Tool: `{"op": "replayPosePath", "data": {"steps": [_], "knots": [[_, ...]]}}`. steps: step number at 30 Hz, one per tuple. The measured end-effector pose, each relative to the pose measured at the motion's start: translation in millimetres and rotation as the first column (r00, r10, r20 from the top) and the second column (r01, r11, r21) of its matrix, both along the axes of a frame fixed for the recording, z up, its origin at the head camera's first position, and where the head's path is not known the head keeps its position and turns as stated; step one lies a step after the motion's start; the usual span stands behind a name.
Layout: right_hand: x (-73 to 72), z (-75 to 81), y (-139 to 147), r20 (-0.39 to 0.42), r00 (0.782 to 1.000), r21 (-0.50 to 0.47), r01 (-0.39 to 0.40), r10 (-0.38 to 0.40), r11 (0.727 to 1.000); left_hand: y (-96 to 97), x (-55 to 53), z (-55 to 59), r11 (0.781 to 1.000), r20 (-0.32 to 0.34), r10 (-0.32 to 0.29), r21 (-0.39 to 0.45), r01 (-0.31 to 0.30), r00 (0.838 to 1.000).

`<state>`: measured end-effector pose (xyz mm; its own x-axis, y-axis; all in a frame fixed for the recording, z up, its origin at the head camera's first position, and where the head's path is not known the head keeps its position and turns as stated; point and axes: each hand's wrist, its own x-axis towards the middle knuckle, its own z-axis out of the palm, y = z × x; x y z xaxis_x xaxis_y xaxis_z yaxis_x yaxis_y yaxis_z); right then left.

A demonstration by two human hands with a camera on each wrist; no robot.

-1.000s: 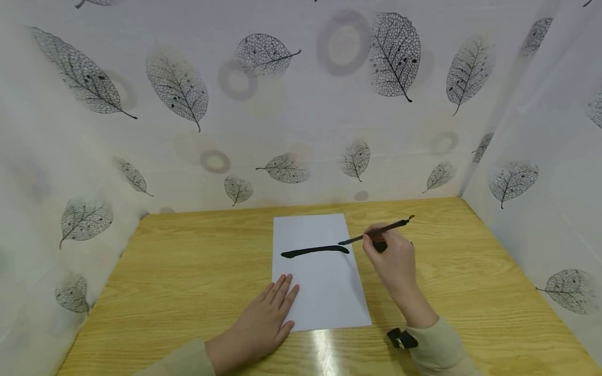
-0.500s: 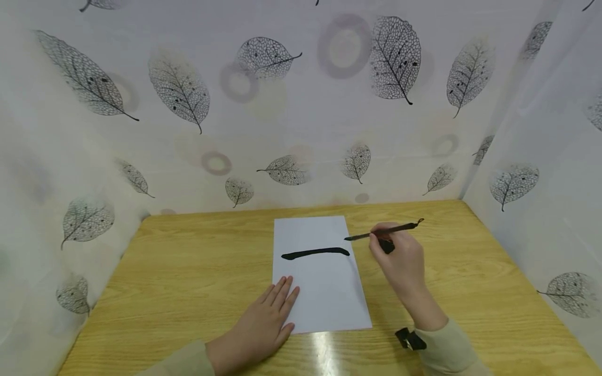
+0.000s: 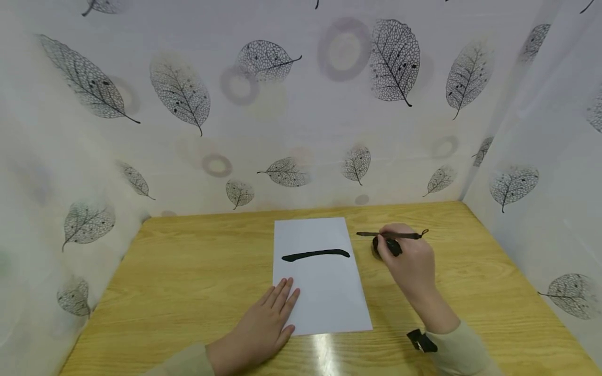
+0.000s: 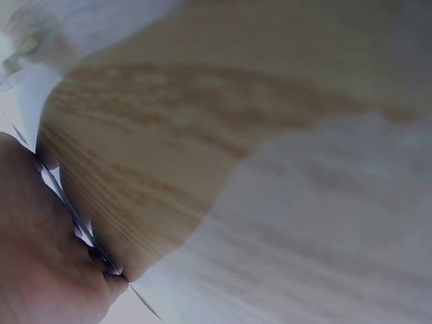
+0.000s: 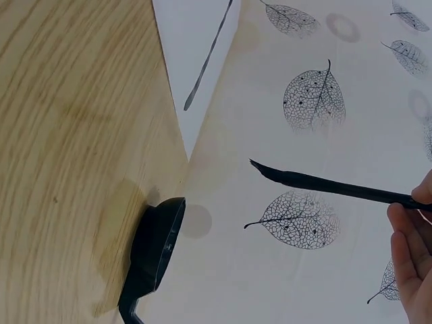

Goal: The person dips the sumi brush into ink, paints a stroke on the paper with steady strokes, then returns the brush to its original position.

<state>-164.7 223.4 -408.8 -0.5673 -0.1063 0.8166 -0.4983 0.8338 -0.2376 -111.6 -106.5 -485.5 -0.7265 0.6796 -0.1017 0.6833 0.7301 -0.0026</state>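
Note:
My right hand (image 3: 411, 263) pinches a dark writing brush (image 3: 367, 234), held level to the right of a white sheet of paper (image 3: 326, 300). In the right wrist view the black bristle tip (image 5: 260, 167) bends to a point, apart from the paper. A black ink dish (image 5: 158, 236) stands on the table just below the brush; in the head view the hand partly hides it. One thick black stroke (image 3: 315, 255) runs across the sheet's upper half. My left hand (image 3: 261, 326) lies flat with fingers straight, resting on the paper's lower left edge.
The wooden table (image 3: 188, 271) ends at a pale curtain (image 3: 301, 120) printed with leaves, which also stands along both sides. A small black device (image 3: 422, 342) sits at the right sleeve.
The right hand has moved right with the brush, away from the paper toward the ink dish, and the brush has turned more level. The left hand stays in place.

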Motion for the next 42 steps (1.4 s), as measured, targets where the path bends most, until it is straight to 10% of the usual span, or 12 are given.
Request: {"op": "replayPosePath", "data": {"steps": [25, 42], "knots": [[1.0, -19.3, 36, -0.291, 0.951, 0.254, -0.026, 0.102, 0.967, 0.7, 0.6, 1.9, 1.0, 0.012, 0.002, 0.007, -0.002, 1.0], [7.3, -26.9, 53, -0.325, 0.93, 0.37, -0.044, 0.174, 0.928, 0.6, -0.3, -0.2, 1.0, 0.001, 0.003, 0.015, -0.003, 1.0]]}}
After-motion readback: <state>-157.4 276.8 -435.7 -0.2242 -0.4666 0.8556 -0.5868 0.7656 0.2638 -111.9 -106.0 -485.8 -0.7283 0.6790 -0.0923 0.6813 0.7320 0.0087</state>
